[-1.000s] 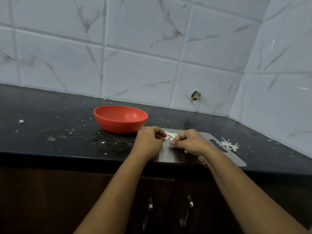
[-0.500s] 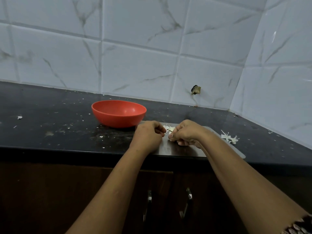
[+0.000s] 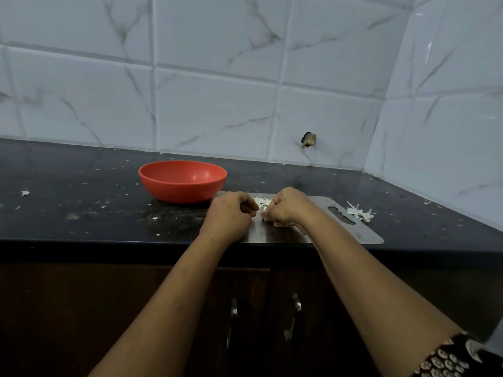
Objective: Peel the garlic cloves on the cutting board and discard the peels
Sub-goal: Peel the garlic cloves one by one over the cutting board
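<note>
A steel cutting board point(image 3: 362, 231) lies at the counter's front edge. Both my hands rest on it with curled fingers, knuckles toward me. My left hand point(image 3: 231, 213) and my right hand point(image 3: 288, 208) almost meet, fingertips pinching at something small between them; what each one holds is hidden by the fingers. A small heap of white garlic peels point(image 3: 262, 200) shows on the board just behind the gap between the hands. No whole clove is visible.
An orange-red bowl point(image 3: 183, 180) stands just left of the board. A second pile of white peels point(image 3: 359, 212) lies on the black counter point(image 3: 81, 202) past the board's handle end. Tiled walls close the back and right. Cabinet handles point(image 3: 295, 317) sit below.
My hands stay together on the board with only small finger movements. The view has tilted up a little, so counter and board sit lower in the picture.
</note>
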Available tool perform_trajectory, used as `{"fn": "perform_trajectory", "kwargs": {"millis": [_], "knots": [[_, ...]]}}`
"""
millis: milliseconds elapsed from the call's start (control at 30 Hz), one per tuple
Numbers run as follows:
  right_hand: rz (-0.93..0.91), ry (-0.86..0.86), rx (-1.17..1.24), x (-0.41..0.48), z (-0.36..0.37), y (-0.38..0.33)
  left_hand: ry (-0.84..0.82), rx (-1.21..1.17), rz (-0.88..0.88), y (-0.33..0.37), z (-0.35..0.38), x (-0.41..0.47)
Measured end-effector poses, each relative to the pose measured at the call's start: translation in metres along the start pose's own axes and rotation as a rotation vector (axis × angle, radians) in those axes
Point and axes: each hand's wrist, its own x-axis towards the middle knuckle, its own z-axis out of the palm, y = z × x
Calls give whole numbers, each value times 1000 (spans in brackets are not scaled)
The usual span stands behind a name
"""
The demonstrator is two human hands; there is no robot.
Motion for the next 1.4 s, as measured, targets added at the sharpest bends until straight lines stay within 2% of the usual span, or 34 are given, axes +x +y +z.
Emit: {"fn": "perform_trajectory", "kwargs": {"millis": [133,233,333,467,533,667,833,933,1100,1200,1400], "knots": [[-60,125,-195,-3,5,1,10,12,18,4,-1,-4],[-124,169,-162,-10,6,5,46,18,40,6,-2,-8],[-122,74,82,-10,-2,14,67,55,67,8,-2,-10],[-76,-42,622,-5,0,20,105,119,87,8,2,-8],[-87,-60,733,-3,5,18,153,146,100,8,4,-8],[-115,-66,703,-2,8,15,214,225,104,8,7,-10],[-205,43,536,-8,14,18,317,394,151,9,15,-13],[-265,62,527,-10,17,19,342,484,159,14,16,-17],[-361,132,504,-10,21,22,351,529,151,22,19,-18],[-355,104,584,-10,19,24,357,572,221,28,22,-18],[-377,102,624,-10,18,27,380,500,217,27,29,-15]]}}
